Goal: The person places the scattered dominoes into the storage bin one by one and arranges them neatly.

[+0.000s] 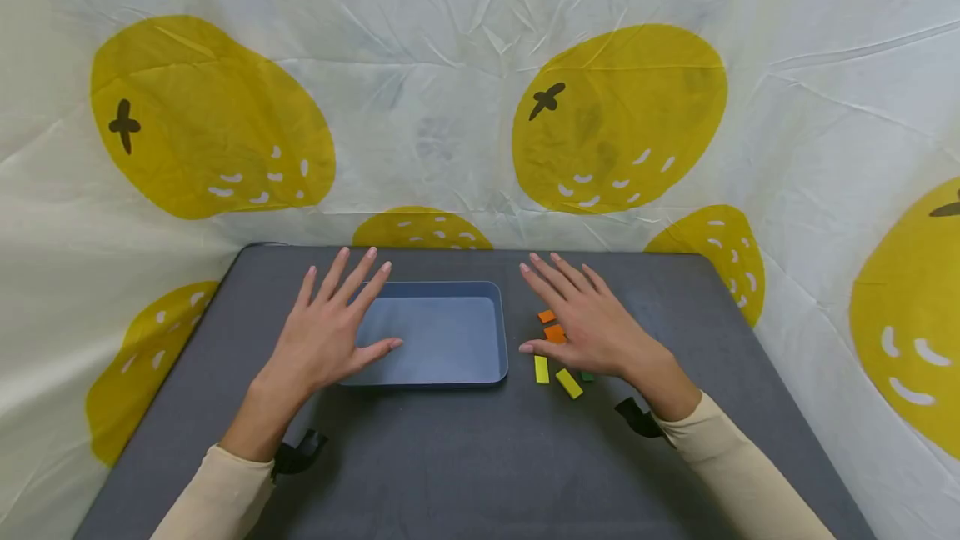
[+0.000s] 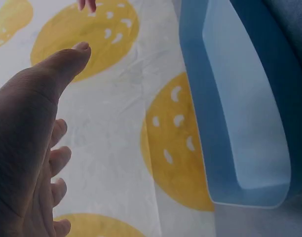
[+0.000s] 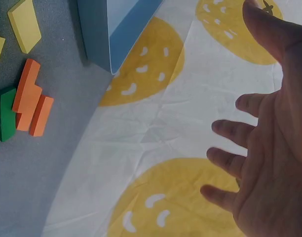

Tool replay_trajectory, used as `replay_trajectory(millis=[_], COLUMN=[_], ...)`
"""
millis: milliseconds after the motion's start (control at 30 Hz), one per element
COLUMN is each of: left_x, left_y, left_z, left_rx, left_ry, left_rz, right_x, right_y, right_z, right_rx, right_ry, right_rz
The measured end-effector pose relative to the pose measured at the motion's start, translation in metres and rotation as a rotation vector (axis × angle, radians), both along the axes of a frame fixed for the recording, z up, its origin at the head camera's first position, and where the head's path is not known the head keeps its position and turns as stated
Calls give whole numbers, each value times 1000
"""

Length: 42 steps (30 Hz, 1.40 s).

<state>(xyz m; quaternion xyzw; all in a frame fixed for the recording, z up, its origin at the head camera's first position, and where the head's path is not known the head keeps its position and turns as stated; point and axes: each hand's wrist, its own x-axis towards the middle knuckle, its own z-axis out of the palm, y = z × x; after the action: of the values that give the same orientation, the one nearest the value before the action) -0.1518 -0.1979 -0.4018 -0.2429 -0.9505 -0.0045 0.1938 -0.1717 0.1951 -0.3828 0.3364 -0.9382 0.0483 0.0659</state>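
My left hand (image 1: 322,340) is held spread over the left end of a blue-grey tray (image 1: 500,357), palm down, with nothing in it. To the tray's right my right hand (image 1: 592,323) hovers with fingers spread, also holding nothing. Beneath it lie several small coloured blocks, partly hidden by the hand in the head view. Among them are a yellow block (image 1: 569,383), an orange block (image 1: 554,333) and a green block (image 3: 7,113); a bit of red shows at the left edge of the right wrist view. The tray's visible floor is bare.
A dark grey table (image 1: 450,457) bears the tray and blocks. Behind and around it hangs a white cloth (image 1: 427,132) printed with yellow fruit. Dark straps (image 1: 300,450) stick out below both wrists.
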Motion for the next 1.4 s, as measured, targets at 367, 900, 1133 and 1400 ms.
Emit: replay_trajectory(millis=[367,900,1133,1400], left_x=[-6,-16,-22,-28], left_y=[-14,-42,-48,-50], left_z=[-24,-54,-60,-64], left_rx=[175,628,697,793], left_ry=[-61,-443,-598,-730], left_rz=[-5,133,211,247], right_x=[-5,-18,-18,-18], right_y=[12,50,67,83], right_z=[2,-17,-24,-31], right_rx=[-180,-330,-348,-353], right_ry=[-112,-235,-243,-300], right_rz=[93,142,124,82])
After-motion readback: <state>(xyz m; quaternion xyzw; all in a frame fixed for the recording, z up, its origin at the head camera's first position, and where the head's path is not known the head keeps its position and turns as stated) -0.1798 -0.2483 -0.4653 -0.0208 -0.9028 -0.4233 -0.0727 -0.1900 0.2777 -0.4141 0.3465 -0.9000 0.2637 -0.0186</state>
